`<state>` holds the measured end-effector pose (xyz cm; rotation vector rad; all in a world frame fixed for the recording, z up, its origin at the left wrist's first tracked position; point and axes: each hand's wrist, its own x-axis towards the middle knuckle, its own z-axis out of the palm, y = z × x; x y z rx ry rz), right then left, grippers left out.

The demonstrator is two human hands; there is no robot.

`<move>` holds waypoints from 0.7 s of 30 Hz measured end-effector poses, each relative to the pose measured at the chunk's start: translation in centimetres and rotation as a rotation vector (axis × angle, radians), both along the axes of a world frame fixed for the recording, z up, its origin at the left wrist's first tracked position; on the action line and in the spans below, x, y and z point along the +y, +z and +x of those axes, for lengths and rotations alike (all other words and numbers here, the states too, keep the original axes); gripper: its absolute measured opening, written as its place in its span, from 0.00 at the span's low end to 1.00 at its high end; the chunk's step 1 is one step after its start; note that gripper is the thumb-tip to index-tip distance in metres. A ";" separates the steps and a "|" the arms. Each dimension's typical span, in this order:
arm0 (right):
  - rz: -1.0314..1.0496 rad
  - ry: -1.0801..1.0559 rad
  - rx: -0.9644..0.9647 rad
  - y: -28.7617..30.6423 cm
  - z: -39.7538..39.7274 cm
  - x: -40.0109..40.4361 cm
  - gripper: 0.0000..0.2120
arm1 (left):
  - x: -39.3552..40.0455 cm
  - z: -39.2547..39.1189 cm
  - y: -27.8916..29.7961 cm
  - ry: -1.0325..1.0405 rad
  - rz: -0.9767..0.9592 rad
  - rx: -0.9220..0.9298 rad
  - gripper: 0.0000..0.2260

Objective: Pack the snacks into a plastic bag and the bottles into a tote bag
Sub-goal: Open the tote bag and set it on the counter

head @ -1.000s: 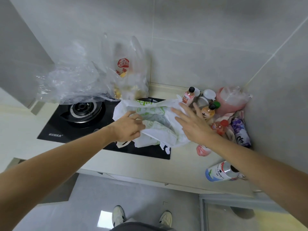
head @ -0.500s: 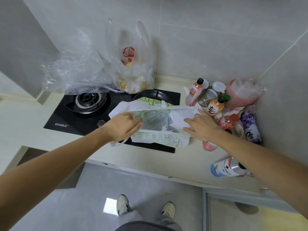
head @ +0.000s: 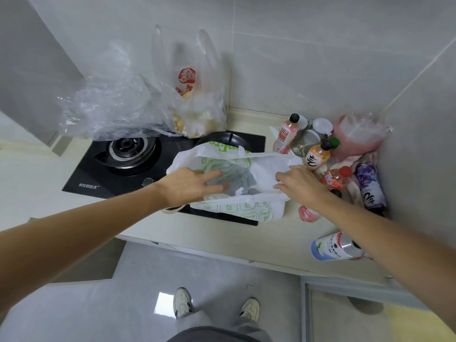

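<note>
- my left hand (head: pixel 190 187) has its fingers spread flat inside the white tote bag (head: pixel 259 169) on the stove (head: pixel 111 176)
- right hand (head: pixel 299 185) pinches the bag's other edge
- bottles (head: pixel 317 156) stand just beside it

Little reads clearly: the white tote bag (head: pixel 246 208) shows partial green letters "onfre" at its 12 o'clock edge, the black stove (head: pixel 103 174) carries small white characters at 7 o'clock, and bottle labels are too blurred to read.
</note>
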<state>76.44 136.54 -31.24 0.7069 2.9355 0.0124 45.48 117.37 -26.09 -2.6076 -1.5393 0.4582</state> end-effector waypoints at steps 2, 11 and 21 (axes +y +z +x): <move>-0.023 -0.041 -0.031 0.2 0.0 -0.4 0.15 | 0.4 0.1 0.1 0.045 0.043 0.013 0.42; -0.022 -0.191 0.063 -0.2 0.7 -1.2 0.48 | 1.0 0.0 0.3 0.065 0.125 0.054 0.46; -0.338 -0.126 -0.176 -2.1 0.4 -0.9 0.56 | 1.7 -1.3 -2.3 0.317 -0.135 0.152 0.57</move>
